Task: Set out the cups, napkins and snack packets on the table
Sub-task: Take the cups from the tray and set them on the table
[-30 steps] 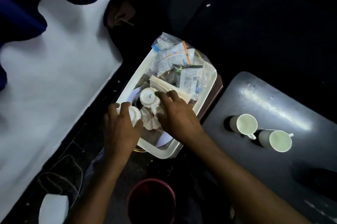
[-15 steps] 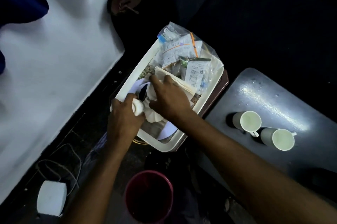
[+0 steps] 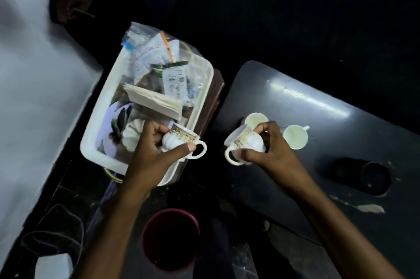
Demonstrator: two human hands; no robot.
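My left hand point(image 3: 156, 153) grips a white cup point(image 3: 181, 141) with a gold band, tilted on its side over the near right rim of the white tray point(image 3: 91, 142). My right hand point(image 3: 270, 146) holds a second such cup point(image 3: 245, 142) above the left end of the dark table point(image 3: 318, 108). Two more white cups stand upright on the table: one point(image 3: 255, 119) just behind my right hand, one point(image 3: 295, 136) to its right. A stack of napkins point(image 3: 154, 101) and clear snack packets point(image 3: 159, 62) lie in the tray, with another white cup point(image 3: 131, 133) beside my left hand.
A dark red bucket point(image 3: 170, 237) stands on the floor below the tray. A dark round object point(image 3: 372, 178) sits on the table to the right. A white box point(image 3: 53, 266) and cables point(image 3: 52, 233) lie at the lower left. A white surface point(image 3: 34, 96) fills the left.
Both hands have lifted out of the tray, each with a cup. The right hand has moved right over the table's edge; the left has moved to the tray's near right rim.
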